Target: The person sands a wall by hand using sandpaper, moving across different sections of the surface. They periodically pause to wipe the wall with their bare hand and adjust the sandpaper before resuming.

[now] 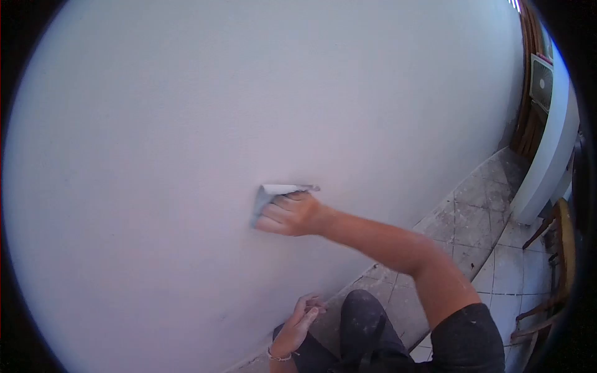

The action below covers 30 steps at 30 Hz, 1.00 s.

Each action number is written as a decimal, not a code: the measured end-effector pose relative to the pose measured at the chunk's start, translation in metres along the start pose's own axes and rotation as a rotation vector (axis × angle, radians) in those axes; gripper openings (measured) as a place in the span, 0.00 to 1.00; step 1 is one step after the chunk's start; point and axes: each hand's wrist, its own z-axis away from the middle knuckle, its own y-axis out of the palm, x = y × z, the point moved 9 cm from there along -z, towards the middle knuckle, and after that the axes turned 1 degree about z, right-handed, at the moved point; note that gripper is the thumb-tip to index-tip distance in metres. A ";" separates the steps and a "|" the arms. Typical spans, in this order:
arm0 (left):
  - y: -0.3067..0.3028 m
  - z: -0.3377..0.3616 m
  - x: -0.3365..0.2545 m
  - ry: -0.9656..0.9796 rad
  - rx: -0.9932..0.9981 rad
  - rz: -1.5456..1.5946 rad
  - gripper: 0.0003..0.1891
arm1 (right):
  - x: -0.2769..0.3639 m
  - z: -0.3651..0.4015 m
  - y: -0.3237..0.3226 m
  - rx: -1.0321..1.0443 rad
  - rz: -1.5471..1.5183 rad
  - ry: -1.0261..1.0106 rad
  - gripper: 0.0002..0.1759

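My right hand (291,214) presses a grey sheet that looks like sandpaper (264,198) against the pale wall (155,155). The sheet's upper edge curls away from the wall and shows a white face. Knuckles and bent fingers cover most of the rest of it. Low in the view, my left hand (303,321) is by my knee, with whitish dust on it. Its fingers are loosely bent and apart from the thumb, and nothing shows in them. A thin bracelet (280,357) circles that wrist.
Dusty floor tiles (472,211) run along the wall's foot. To the right stand a wooden chair (563,248) and a white pillar (550,149). A boxed fan unit (541,83) is farther back. My dark-trousered knees (364,317) are close to the wall.
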 end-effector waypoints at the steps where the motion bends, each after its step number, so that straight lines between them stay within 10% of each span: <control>1: 0.003 0.002 -0.008 0.055 0.045 -0.008 0.19 | 0.009 0.008 -0.006 -0.006 -0.016 -0.127 0.06; 9: -0.074 0.066 0.042 -0.219 -0.174 -0.742 0.18 | -0.089 0.007 -0.028 -0.146 0.275 0.725 0.10; 16: -0.050 0.050 0.010 -0.048 -0.185 -0.418 0.18 | -0.023 0.017 -0.009 -0.058 0.114 0.351 0.05; 19: -0.086 0.081 0.054 -0.019 -0.288 -0.428 0.17 | -0.124 0.067 -0.046 -0.074 0.361 1.099 0.07; 22: -0.123 0.111 0.114 -0.222 -0.349 -0.517 0.22 | -0.129 0.044 -0.060 -0.262 0.483 1.347 0.12; 25: -0.109 0.082 0.074 -0.282 -0.341 -0.727 0.17 | -0.040 -0.011 0.004 -0.300 0.196 1.004 0.09; 27: -0.091 0.063 0.053 -0.162 -0.328 -0.469 0.16 | 0.038 -0.060 0.028 -0.335 0.013 0.572 0.02; 30: -0.075 0.076 0.011 -0.053 -0.402 -0.141 0.14 | 0.031 -0.070 0.018 -0.154 -0.056 0.437 0.02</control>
